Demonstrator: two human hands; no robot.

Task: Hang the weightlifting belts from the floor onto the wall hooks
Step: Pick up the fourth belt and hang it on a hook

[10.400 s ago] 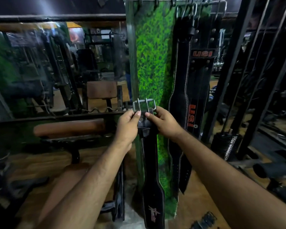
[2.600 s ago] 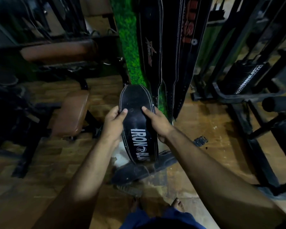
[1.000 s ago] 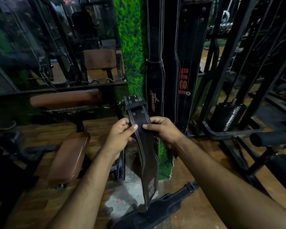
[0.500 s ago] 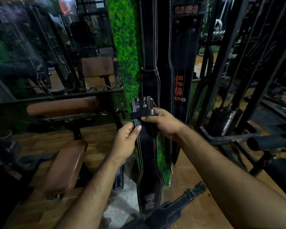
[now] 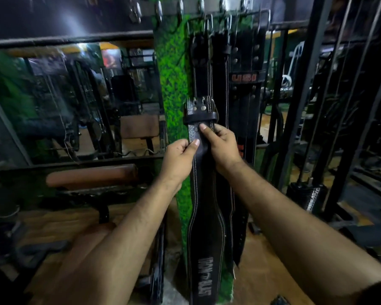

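I hold the belt (image 5: 204, 186) upright before the green pillar (image 5: 171, 89), its buckle end up and well below the hooks (image 5: 180, 7). To hang it, I should lift straight and catch the buckle squarely. My left hand (image 5: 179, 159) and right hand (image 5: 221, 143) pinch the strap, forearms reaching forward.

Above the grip, the hook rail (image 5: 191, 10) is reachable up the green panel (image 5: 172, 84). Hung belts (image 5: 242, 89) crowd the right side, touching the held belt (image 5: 204, 172). Left of the grip, a padded bench (image 5: 90, 176) stands below; black frame posts (image 5: 304, 84) block far right.
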